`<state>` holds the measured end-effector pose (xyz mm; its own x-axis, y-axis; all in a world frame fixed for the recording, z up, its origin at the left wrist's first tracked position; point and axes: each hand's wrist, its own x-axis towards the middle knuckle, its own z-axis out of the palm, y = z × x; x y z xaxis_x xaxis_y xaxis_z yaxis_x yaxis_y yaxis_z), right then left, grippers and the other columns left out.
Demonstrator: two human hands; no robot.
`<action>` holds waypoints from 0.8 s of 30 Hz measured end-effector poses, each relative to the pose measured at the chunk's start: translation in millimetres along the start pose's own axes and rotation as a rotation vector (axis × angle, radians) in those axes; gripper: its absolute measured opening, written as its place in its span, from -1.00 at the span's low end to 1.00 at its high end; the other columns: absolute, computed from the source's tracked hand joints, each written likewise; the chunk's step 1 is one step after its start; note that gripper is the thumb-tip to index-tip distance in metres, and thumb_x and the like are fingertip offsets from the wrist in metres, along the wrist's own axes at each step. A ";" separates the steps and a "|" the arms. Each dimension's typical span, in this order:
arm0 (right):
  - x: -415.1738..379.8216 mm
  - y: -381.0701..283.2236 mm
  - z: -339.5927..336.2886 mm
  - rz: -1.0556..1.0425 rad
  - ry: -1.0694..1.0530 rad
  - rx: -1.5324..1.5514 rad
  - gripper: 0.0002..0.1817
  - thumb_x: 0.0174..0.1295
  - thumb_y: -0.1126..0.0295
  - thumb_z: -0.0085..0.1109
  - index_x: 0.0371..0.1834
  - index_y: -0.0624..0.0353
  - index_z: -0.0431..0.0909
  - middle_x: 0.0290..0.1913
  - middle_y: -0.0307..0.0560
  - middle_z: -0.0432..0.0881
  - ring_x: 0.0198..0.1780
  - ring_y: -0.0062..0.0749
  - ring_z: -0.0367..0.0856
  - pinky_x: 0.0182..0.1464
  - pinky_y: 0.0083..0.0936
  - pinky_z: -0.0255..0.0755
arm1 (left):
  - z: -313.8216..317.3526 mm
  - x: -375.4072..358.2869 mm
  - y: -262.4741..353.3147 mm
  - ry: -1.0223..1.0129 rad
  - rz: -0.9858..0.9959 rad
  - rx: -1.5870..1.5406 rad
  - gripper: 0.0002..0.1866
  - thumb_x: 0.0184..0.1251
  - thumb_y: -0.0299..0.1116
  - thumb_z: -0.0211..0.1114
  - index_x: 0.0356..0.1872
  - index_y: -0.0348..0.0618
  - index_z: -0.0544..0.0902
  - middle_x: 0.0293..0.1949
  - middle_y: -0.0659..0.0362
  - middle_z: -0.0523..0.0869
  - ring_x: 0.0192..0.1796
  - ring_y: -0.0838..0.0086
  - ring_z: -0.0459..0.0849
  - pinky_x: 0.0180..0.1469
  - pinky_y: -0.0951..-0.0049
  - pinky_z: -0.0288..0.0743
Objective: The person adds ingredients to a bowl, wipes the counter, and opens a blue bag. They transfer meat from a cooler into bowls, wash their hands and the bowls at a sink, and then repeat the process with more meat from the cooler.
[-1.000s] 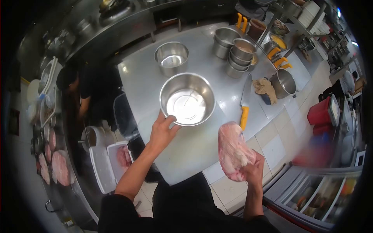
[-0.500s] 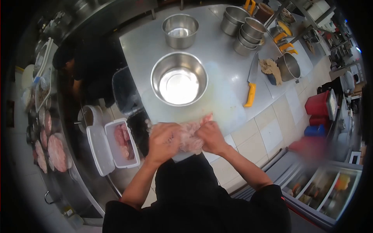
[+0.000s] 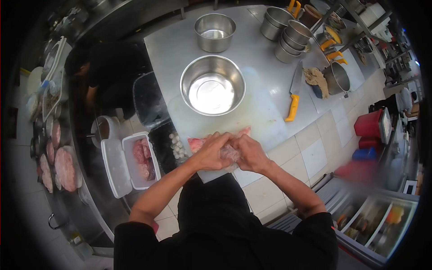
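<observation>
Close together over the near edge of the white cutting board (image 3: 265,112), my left hand (image 3: 212,152) and my right hand (image 3: 251,154) are both closed on a crumpled clear plastic bag (image 3: 230,154). Raw pinkish-red meat (image 3: 196,144) shows past my left hand, and more of it pokes out above my right. The fingers cover the middle of the bag. Just beyond them, a wide steel pot (image 3: 213,108) stands on the board, its bottom bare and shiny.
A yellow-handled knife (image 3: 292,105) lies to the right, near a cloth (image 3: 316,81) and a steel bucket (image 3: 337,78). Stacked pots (image 3: 292,42) stand behind. At left are an opened white box (image 3: 128,173) of meat, a black tub (image 3: 148,99) and a crouching person (image 3: 112,76).
My hands have drawn together, gathering the bag between them. Meat at the left and small white round things beside the board have come into sight. The view has shifted slightly.
</observation>
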<state>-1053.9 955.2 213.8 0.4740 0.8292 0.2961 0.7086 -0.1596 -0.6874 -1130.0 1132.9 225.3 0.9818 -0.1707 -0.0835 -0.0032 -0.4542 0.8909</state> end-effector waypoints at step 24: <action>-5.1 57.1 -20.6 -0.631 -0.439 -0.313 -0.94 -0.10 0.32 0.14 -0.58 -0.01 0.49 -0.38 -0.35 0.40 -0.18 -0.40 0.36 -0.17 -0.46 0.28 | -13.0 -68.3 -51.0 0.120 0.449 0.709 -0.80 -0.24 -0.37 0.33 -0.59 -0.09 0.46 -0.50 0.19 0.38 -0.31 0.28 0.41 -0.16 0.27 0.34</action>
<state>-1005.1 930.8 186.7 -0.2621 0.9363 0.2338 0.9166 0.3173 -0.2432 -1194.5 1179.0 191.4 0.8722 -0.3902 0.2951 -0.4767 -0.8132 0.3339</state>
